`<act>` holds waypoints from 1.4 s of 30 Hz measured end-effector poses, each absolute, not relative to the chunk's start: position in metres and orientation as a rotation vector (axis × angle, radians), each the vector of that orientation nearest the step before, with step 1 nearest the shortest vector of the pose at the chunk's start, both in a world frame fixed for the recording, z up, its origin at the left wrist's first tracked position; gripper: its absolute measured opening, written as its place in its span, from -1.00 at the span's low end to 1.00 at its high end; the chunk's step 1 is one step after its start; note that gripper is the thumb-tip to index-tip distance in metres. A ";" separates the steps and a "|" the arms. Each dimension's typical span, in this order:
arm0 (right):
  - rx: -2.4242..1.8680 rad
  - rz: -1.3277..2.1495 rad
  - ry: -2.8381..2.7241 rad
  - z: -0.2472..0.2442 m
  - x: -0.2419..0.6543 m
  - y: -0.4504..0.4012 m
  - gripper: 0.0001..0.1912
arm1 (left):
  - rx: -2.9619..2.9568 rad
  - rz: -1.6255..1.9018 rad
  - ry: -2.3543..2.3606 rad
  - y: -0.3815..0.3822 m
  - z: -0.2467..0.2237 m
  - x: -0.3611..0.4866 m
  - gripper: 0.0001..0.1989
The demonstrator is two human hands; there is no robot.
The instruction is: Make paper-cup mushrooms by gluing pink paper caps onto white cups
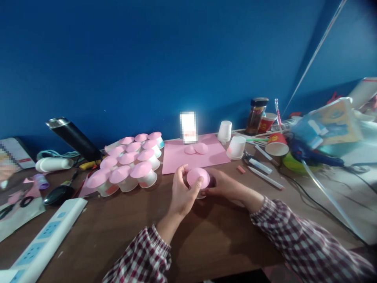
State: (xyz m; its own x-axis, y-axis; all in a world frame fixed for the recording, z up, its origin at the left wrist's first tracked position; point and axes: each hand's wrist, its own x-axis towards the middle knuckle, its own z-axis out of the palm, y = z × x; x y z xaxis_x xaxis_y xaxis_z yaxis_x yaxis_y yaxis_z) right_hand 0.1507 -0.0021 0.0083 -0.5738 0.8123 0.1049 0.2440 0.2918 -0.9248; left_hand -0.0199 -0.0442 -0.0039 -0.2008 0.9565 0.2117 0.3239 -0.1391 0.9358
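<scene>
A pink paper cone (198, 177) sits on top of a white paper cup (200, 195), most of which is hidden by the cone and my fingers. My left hand (184, 192) is closed around the near left side, its thumb pressing on the cone. From the right, my right hand (224, 184) wraps round the side of the cup, fingers partly hidden. Just beyond lies a sheet of pink paper (176, 162) with two pink paper rounds (202, 148) on it. To the left, several upturned cups topped with pink cones (141, 169) stand in close rows.
Two white cups (236, 147) stand right of the sheet, near a pen (266, 178). Farther right are a dark-lidded jar (257, 116), a red cup (277, 144) and a blue glue gun (312, 153) with its cable. Left are a power strip (44, 239) and a black flask (73, 137).
</scene>
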 end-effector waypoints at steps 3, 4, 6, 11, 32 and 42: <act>-0.880 1.251 -2.002 0.006 0.150 -0.003 -0.43 | 1.428 1.320 1.511 -0.045 -0.003 -0.016 -0.37; -0.873 1.253 -2.001 0.005 0.151 -0.003 -0.43 | 1.409 1.315 1.502 -0.046 -0.003 -0.016 -0.38; -0.880 1.262 -1.993 0.004 0.151 -0.003 -0.43 | 1.379 1.310 1.496 -0.045 -0.001 -0.016 -0.37; -0.878 1.281 -1.966 0.003 0.151 -0.003 -0.44 | 1.407 1.312 1.505 -0.045 -0.002 -0.017 -0.35; -1.063 0.976 -1.992 -0.006 0.145 -0.003 -0.55 | 1.570 1.387 1.529 -0.038 -0.015 -0.017 -0.27; -1.089 0.859 -2.019 -0.016 0.141 -0.003 -0.46 | 1.558 1.416 1.533 -0.030 -0.026 -0.022 -0.47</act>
